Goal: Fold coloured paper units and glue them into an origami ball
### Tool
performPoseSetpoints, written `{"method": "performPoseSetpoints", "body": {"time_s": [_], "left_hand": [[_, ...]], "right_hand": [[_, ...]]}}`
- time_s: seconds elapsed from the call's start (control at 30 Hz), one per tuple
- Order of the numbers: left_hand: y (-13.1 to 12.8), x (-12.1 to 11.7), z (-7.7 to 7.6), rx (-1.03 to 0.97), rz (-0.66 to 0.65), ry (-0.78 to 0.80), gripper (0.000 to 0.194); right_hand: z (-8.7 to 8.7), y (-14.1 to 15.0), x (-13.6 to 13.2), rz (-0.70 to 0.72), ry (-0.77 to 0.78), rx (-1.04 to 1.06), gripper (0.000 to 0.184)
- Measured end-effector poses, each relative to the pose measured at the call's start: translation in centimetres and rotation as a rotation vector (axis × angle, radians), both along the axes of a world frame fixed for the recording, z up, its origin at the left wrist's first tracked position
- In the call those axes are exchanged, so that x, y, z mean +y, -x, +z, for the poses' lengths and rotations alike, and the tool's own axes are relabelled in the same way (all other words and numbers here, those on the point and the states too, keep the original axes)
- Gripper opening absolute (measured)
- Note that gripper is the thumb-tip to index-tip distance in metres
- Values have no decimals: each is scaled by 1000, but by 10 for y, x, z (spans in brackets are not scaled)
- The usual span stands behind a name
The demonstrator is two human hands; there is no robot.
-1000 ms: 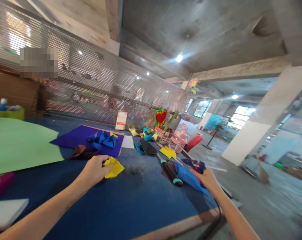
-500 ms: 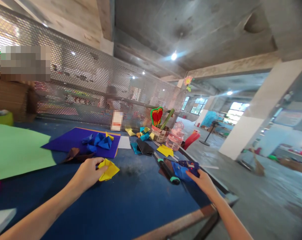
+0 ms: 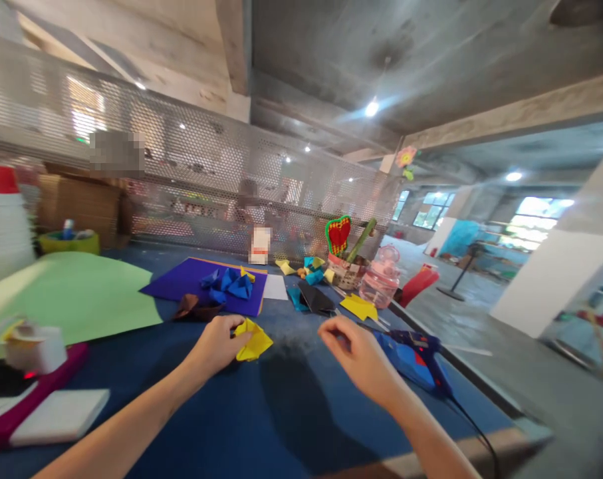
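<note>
Perforated metal partition (image 3: 191, 159), grey, running along the far side of the bench (image 3: 221, 412). Cardboard box (image 3: 79, 209), brown, far left. Yellow-green tub (image 3: 69, 245), before the box. Small basket (image 3: 348, 276), at the far side. Heart ornament (image 3: 338, 234), red, green-edged, upright at the basket. Pink bottle (image 3: 378, 283), translucent, beside the basket. Artificial flower (image 3: 405, 157), pink. Ceiling light (image 3: 371, 106), lit. Pillar (image 3: 545, 279), white below, right.

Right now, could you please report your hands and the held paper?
Left hand pinching folded yellow paper. Right hand apart from it, nothing visibly held. Glue gun right of right hand.
</note>
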State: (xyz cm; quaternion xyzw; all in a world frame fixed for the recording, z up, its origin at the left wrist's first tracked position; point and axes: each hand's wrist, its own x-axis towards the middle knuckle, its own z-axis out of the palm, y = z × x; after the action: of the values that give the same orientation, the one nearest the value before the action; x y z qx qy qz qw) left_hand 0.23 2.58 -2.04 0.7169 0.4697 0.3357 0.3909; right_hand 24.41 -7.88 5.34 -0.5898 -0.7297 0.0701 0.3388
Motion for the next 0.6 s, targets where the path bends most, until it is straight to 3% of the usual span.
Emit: {"method": "performPoseSetpoints", "body": {"time_s": [0.1,0.23,0.4,0.6], "left_hand": [[3,2,3,-33,-5,-22,33],[6,5,7,-53,12,-33,31],[4,6,8,-67,11,-12,31],[0,5,2,-30,-10,28,27]], "right_hand": [[-1,37,55,179,98,94,18],[-22,63,103,331,246,189,20],[-45,65,108,364,327,263,28],[-42,57,97,389,462,379,34]]}}
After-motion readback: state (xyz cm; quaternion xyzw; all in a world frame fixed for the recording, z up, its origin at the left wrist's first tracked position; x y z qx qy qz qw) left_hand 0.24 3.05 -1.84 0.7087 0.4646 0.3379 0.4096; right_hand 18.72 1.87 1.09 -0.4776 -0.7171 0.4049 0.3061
